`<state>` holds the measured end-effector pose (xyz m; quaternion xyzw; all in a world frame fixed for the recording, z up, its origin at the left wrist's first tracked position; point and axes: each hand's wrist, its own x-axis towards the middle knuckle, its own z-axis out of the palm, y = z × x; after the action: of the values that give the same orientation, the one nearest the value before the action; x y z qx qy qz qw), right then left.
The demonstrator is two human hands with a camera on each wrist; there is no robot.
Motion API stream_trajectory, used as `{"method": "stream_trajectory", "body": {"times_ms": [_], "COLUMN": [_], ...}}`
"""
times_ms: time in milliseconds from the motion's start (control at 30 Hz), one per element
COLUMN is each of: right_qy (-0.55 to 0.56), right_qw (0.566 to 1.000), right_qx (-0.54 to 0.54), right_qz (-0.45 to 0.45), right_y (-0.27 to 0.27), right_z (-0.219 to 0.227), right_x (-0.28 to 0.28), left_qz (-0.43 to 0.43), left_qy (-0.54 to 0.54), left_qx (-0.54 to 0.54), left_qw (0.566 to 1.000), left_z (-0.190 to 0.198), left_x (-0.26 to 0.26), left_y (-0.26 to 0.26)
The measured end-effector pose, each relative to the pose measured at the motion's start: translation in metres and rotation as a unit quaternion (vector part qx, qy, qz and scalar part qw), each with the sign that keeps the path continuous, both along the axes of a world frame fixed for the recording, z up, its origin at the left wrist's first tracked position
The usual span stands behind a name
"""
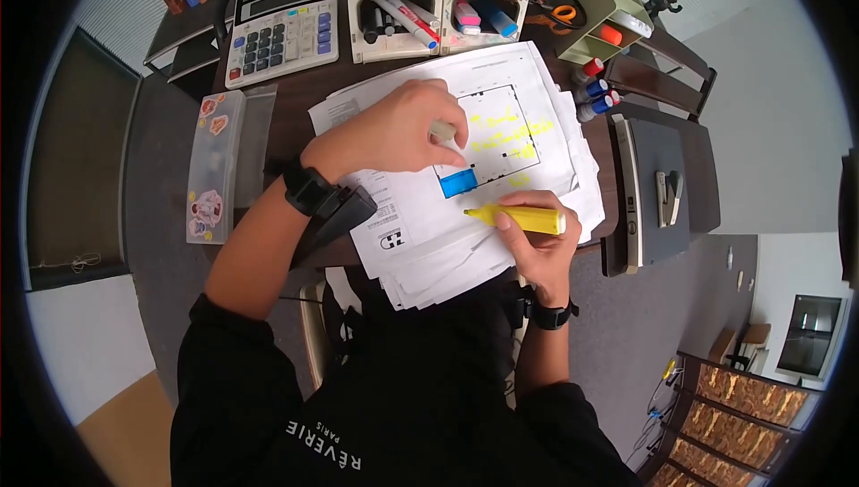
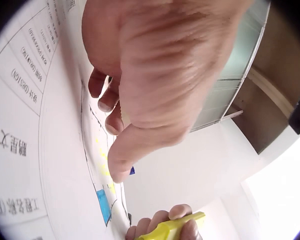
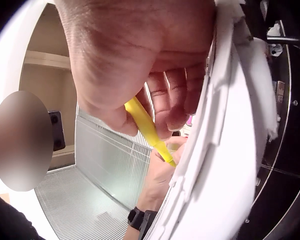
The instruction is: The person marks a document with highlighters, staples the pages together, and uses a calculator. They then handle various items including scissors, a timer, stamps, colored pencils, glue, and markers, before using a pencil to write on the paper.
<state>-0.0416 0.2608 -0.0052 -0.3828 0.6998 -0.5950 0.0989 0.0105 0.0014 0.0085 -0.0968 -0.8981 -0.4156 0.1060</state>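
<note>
Held the yellow highlighter (image 1: 540, 221) right of centre in the frame, over the printed sheets (image 1: 438, 237), in a near-closed pinch between thumb and fingers of the right hand (image 1: 543, 259), with the uncapped nib (image 1: 469, 212) pointing left. Could not confirm contact between nib and paper. Looked light, stiff and smooth, likely a little slippery in a loose grip; best taken by the broad barrel, clear of the probably soft nib. Above centre, curled the fingers of the left hand (image 1: 398, 129) round a small pale object (image 1: 442, 132), partly hidden, near the blue block (image 1: 459, 183); judged light and firm, best pinched by its sides. Judged the sheets thin, floppy and easily creased, best steadied flat or lifted by an edge from the dark surface (image 1: 293, 116).
</note>
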Motion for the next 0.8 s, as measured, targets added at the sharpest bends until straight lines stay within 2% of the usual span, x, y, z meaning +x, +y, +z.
{"method": "stream_trajectory", "body": {"times_ms": [67, 133, 267, 333, 367, 667, 733, 800], "right_qy": [0.016, -0.041, -0.068, -0.105, -0.104, -0.137, -0.055, -0.038], "right_qw": [1.0, 0.999, 0.997, 0.992, 0.992, 0.986, 0.997, 0.999], "right_qx": [0.004, 0.001, -0.041, -0.066, -0.066, -0.097, -0.046, -0.032], "right_qz": [0.003, -0.014, -0.024, -0.019, -0.021, -0.01, -0.006, -0.005], "right_y": [0.003, 0.006, 0.011, 0.009, 0.009, 0.008, 0.005, 0.005], "right_z": [-0.003, -0.012, -0.015, -0.014, -0.014, -0.014, -0.013, -0.011], "right_x": [-0.005, -0.008, -0.011, -0.01, -0.01, -0.011, -0.011, -0.012], "left_qz": [-0.015, -0.071, -0.094, -0.102, -0.105, -0.073, -0.048, -0.05], "left_qy": [-0.031, -0.05, -0.103, -0.112, -0.112, -0.075, -0.076, -0.086], "left_qx": [0.032, 0.053, 0.041, -0.048, -0.048, -0.084, -0.094, -0.09], "left_qw": [0.999, 0.995, 0.989, 0.987, 0.987, 0.991, 0.991, 0.991], "left_z": [0.0, -0.006, 0.004, 0.007, 0.006, 0.0, 0.0, -0.003], "left_x": [0.001, 0.001, 0.005, 0.008, 0.007, 0.005, 0.005, 0.001], "left_y": [0.001, 0.003, 0.006, 0.007, 0.008, 0.005, 0.004, 0.0]}}
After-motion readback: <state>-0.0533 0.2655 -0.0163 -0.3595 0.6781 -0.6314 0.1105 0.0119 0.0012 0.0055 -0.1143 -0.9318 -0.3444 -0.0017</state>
